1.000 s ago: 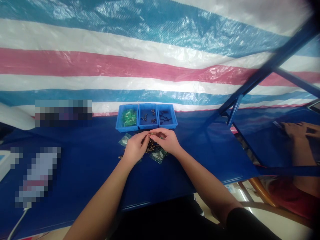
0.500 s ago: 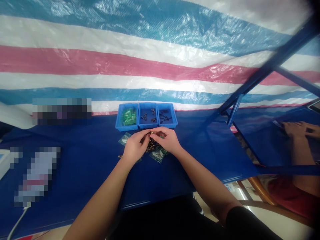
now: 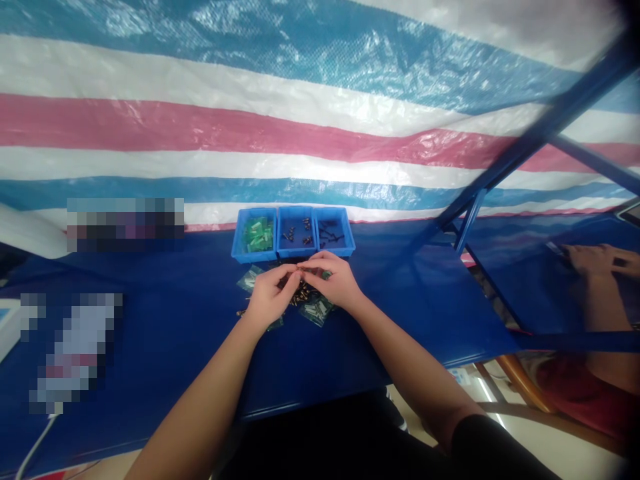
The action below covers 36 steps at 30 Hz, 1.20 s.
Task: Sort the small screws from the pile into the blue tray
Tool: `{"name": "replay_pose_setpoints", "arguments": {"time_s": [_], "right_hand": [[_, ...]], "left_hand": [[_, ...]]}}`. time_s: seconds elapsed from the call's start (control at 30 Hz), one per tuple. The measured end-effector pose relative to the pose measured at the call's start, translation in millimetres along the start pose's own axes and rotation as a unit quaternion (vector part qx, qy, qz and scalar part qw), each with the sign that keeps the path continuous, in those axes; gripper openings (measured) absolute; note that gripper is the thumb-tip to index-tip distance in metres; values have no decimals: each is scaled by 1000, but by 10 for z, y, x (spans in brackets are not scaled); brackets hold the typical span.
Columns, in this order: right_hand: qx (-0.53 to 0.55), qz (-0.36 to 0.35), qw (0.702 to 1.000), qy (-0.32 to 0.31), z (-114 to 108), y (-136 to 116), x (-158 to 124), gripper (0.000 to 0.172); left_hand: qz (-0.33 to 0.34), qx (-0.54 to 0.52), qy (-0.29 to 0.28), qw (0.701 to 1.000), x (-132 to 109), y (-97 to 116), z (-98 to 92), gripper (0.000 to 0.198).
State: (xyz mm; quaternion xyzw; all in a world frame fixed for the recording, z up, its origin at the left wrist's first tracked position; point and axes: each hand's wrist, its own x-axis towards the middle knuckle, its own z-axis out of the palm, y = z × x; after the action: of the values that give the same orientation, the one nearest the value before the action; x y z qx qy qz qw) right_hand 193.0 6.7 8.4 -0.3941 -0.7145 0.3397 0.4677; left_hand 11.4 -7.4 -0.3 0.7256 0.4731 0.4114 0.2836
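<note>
My left hand [image 3: 269,295] and my right hand [image 3: 333,280] meet at the fingertips over a pile of small brass-coloured screws [image 3: 302,295]. Both are closed in a pinch, thumbs and forefingers pressed together. What they pinch is tiny and mostly covered by the fingers. Around the pile lie small clear bags; one bag with pale pieces [image 3: 317,311] is under my right hand, and another bag [image 3: 249,278] rests beyond my left hand. A few loose screws [image 3: 241,313] lie left of my left wrist.
Behind my hands stand three blue bins: the left bin [image 3: 255,257] has green packets, the middle bin [image 3: 296,253] short screws, the right bin [image 3: 337,252] dark screws. A blue metal frame [image 3: 493,177] rises at right; another person's hands [image 3: 590,259] are beyond it.
My fingertips have shifted slightly, and the brassy glint seen between them before is now mostly covered. The bins and bags stay in place.
</note>
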Motion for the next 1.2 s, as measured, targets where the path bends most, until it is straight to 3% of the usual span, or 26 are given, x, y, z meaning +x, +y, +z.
{"name": "replay_pose_setpoints", "arguments": {"time_s": [0.27,0.9,1.2], "right_hand": [[-50,-38,997,38,0,31,-6,18],[-54,-50,997,19,13,19,-21,18],[-50,-49,997,12,1,3,-20,17]], "left_hand": [[-64,-72,24,995,19,2,31,26],[-51,-28,44,997,16,63,16,25],[-42,-33,21,998,17,75,10,30]]}}
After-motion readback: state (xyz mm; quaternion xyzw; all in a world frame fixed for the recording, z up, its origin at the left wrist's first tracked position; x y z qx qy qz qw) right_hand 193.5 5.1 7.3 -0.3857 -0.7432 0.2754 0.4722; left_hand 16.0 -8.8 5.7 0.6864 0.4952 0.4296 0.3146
